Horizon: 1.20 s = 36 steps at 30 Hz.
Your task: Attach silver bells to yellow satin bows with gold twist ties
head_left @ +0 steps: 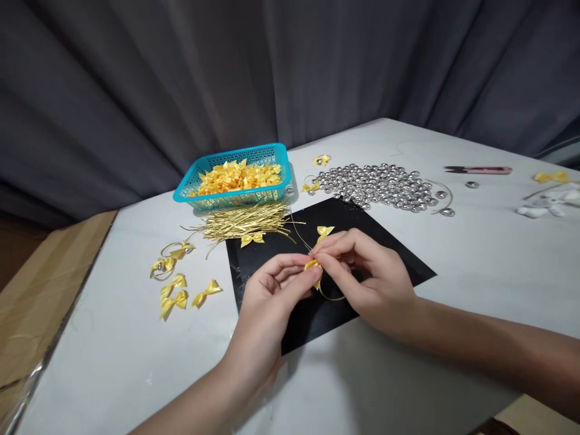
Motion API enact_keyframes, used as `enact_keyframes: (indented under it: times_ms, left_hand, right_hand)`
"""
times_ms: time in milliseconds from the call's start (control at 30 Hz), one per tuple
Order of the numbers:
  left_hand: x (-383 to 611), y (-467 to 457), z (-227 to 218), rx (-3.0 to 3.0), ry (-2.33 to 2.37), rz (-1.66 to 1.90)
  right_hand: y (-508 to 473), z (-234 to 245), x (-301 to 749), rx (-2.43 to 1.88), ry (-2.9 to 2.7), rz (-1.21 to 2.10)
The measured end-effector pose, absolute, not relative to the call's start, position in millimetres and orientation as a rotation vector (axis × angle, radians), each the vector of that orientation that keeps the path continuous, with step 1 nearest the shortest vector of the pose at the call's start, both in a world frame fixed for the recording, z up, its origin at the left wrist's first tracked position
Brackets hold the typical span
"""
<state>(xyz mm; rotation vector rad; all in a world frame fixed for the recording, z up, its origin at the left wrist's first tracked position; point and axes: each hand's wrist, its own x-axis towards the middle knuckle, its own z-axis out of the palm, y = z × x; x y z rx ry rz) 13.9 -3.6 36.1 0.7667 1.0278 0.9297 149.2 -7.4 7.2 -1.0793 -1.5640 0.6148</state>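
Over a black mat [317, 332] my two hands meet at the fingertips. Between thumb and fingers, my left hand [278, 287] pinches a yellow ribbon bow [312, 265]. My right hand [371, 275] is closed on a thin gold cord [333, 298], which curves out below the bow and also runs up past the fingers. The exact spot where cord and bow meet is hidden by my fingertips. Just behind my right fingers lies another yellow bow [325, 232]. One more bow [252, 240] rests on the mat's upper left part.
A blue basket [185, 192] of yellow bows stands behind a pile of gold cords [247, 222]. Silver beads [380, 186] are heaped at the back right, near pink-handled thread snips [480, 170]. Loose bows [174, 302] lie left. White crumpled material [550, 202] sits at the right edge.
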Motion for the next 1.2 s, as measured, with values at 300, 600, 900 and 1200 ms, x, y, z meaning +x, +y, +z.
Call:
enact_keyframes:
  times_ms: [300, 600, 900, 1200]
  left_hand:
    - [19, -3, 35, 0.781, 0.969, 1.019]
    - [18, -1, 35, 0.785, 0.991, 1.051]
    - [18, 4, 35, 0.786, 1.039, 1.123]
    - [20, -2, 37, 0.764, 1.008, 1.058]
  right_hand:
    - [-7, 18, 143, -1.016, -1.082, 1.088]
    - [-10, 28, 152, -1.09, -1.021, 1.377]
    - [-7, 28, 154, -1.242, -1.126, 1.363]
    - [-7, 27, 151, -1.225, -1.169, 1.177]
